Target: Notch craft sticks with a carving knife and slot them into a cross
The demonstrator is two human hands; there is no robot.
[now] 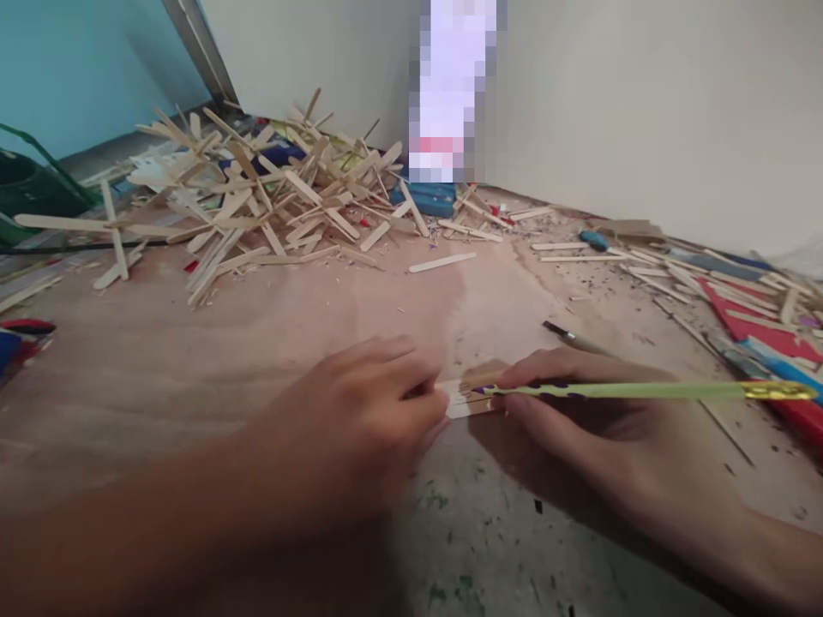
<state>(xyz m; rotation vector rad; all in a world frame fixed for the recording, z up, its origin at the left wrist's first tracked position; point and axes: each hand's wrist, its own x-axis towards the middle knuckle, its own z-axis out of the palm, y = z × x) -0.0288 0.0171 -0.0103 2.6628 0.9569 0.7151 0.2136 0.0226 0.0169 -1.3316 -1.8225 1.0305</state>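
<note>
A pale wooden stick piece (459, 401) lies flat on the work surface between my hands, with thin dark lines on it. My left hand (379, 403) is closed, its fingertips pressed on the left end of the piece. Between the thumb and fingers of my right hand (597, 420) is a light green pencil (675, 390) with dark spots and a gold end. Its dark tip is at the piece, pointing left. Just beyond my right hand lies a thin tool (579, 340) with a dark tip, partly hidden by that hand.
A large heap of craft sticks (257, 197) stands at the back left, beside a blue object (428, 199). One loose stick (442, 262) lies mid-surface. More sticks, a red sheet (759, 326) and tools are at the right. A green container (32, 184) stands far left.
</note>
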